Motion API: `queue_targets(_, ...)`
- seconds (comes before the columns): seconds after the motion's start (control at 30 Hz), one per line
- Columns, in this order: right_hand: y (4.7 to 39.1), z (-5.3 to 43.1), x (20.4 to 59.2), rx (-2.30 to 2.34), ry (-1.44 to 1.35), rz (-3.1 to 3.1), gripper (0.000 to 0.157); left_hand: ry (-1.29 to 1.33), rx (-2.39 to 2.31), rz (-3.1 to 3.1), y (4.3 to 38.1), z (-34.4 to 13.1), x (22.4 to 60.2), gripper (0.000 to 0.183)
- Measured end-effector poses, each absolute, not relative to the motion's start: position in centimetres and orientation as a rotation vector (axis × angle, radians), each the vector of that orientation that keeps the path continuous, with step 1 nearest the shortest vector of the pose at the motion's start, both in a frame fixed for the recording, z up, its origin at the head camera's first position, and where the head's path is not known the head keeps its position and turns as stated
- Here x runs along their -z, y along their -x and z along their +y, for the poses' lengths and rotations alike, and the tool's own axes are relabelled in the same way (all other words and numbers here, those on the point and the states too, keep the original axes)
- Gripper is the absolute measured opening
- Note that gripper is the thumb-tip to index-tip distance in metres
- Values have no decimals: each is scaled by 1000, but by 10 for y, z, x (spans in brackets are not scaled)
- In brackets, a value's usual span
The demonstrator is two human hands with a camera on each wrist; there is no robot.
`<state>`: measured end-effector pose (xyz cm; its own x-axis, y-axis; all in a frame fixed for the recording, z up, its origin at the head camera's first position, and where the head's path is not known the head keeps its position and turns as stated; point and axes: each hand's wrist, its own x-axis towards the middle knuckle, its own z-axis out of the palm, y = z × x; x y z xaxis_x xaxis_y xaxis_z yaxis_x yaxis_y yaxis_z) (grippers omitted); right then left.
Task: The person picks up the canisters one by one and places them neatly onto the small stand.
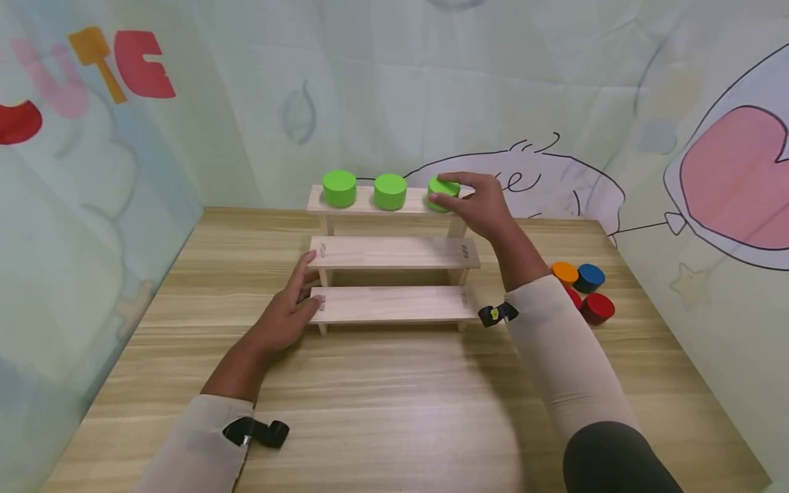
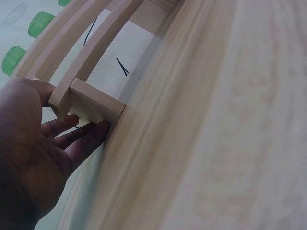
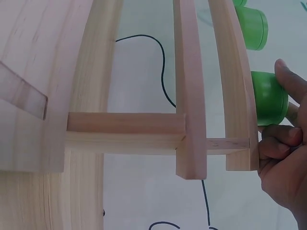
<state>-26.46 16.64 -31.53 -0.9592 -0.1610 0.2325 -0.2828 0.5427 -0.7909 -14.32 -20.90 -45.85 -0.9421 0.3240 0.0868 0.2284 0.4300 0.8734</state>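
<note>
Light sleeves (image 1: 561,363) reach in from the bottom of the head view, nearest the camera, each with a black strap piece (image 1: 498,314) near the cuff; a dark rounded shape (image 1: 616,459) overlaps the right one. Between them, a three-tier wooden stand (image 1: 394,252) stands on the wood-grained worktop (image 1: 394,383), its shelves rising toward the back. The left hand (image 1: 286,318) grips the stand's left end, thumb on the end of the lowest shelf, fingers against the side. The right hand (image 1: 483,205) has thumb and forefinger closed on the right green cylinder (image 1: 436,188), which rests on the top shelf near its right end; its other fingers are bent. Along that shelf stand the middle green cylinder (image 1: 390,192) and the left green cylinder (image 1: 340,190), apart from each other. Right of the stand, an orange cylinder (image 1: 564,274), a blue cylinder (image 1: 590,278) and two red cylinders (image 1: 598,309) sit clustered on the worktop, one red partly hidden by the sleeve. Behind hangs a pale printed backdrop (image 1: 370,82).
</note>
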Motion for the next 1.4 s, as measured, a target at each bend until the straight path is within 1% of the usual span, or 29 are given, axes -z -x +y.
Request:
queue_targets(0.3,263,167,312,-1408,-367,-2635,52,-507,-1549,2579,144,-208,457,80)
queue_targets(0.6,261,176,317,-1368,-347,-2650,70,-520,-1538,2579,142,-207,457,79)
queue_targets(0.77,255,188,318,-1360,-334,-2636,73,-522,-1538,2586,143,-207,457,79)
queue_targets(1.2,215,224,316,-1277,-351,-2701,75,-533,-1541,2580,146,-208,459,80)
queue_targets(1.4,194,242,324,-1249,-317,-2774,77,-531,-1537,2581,144,-209,458,80)
